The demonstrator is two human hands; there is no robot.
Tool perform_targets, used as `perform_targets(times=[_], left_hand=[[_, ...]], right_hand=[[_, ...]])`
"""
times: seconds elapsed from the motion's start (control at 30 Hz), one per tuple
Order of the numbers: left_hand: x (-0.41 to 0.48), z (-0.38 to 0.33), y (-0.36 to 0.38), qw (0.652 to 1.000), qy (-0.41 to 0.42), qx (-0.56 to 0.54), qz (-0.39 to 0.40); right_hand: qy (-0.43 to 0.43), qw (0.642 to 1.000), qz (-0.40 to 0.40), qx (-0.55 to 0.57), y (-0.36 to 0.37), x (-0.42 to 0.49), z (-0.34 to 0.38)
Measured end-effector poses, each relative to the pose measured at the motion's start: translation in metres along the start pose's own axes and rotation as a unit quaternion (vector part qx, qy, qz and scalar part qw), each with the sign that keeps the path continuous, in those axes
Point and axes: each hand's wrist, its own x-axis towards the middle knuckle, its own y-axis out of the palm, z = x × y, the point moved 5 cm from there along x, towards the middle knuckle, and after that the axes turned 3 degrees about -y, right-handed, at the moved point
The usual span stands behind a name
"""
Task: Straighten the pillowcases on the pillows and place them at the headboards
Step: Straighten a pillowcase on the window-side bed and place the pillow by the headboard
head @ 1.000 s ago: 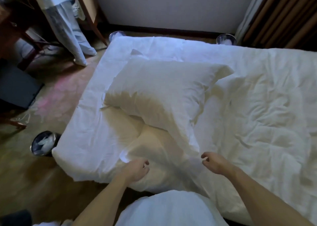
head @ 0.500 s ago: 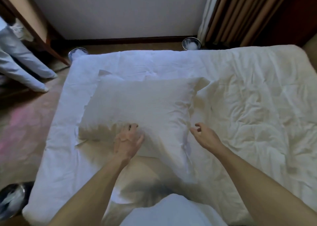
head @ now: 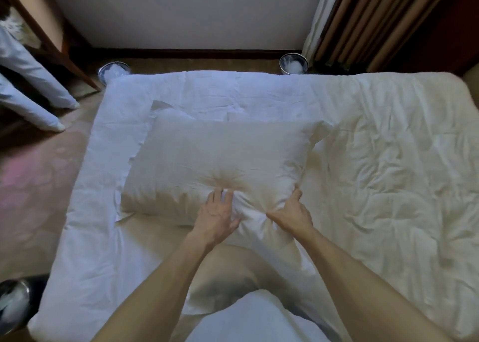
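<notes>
A white pillow (head: 220,155) in its pillowcase lies flat on the left half of the bed (head: 375,186). My left hand (head: 216,216) presses into the pillow's near edge, fingers spread, and the cloth bunches around them. My right hand (head: 291,213) grips the pillow's near right corner, pinching the fabric. Loose pillowcase cloth (head: 261,235) trails from between both hands toward me. A flat flap of pillowcase (head: 160,105) pokes out at the pillow's far left corner.
The bed is covered by a rumpled white duvet. Metal bins lined with plastic stand beyond the far edge (head: 114,70) (head: 293,64) and at the near left (head: 13,300). Brown curtains (head: 375,22) hang at far right. White linen (head: 31,82) hangs at left over the floor.
Both hands moved from the near bed edge forward onto the pillow and now clutch its near edge. The pillow settled from tilted to flat. The view shifted rightward.
</notes>
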Motion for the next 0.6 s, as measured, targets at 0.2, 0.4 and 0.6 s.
perform_targets(times=[0.2,0.4,0.6], left_hand=[[-0.006,0.005,0.009,0.997,0.010,0.032,0.063],[-0.017,0.004,0.005,0.998,0.014,0.060,0.022],[-0.029,0.014,-0.020,0.988,0.059,0.064,-0.127]], right_hand=[[-0.031,0.999,0.010,0.016,-0.003,-0.008,0.000],[-0.066,0.976,0.094,0.185,-0.021,-0.028,-0.005],[-0.146,0.950,0.172,0.216,-0.066,-0.056,0.022]])
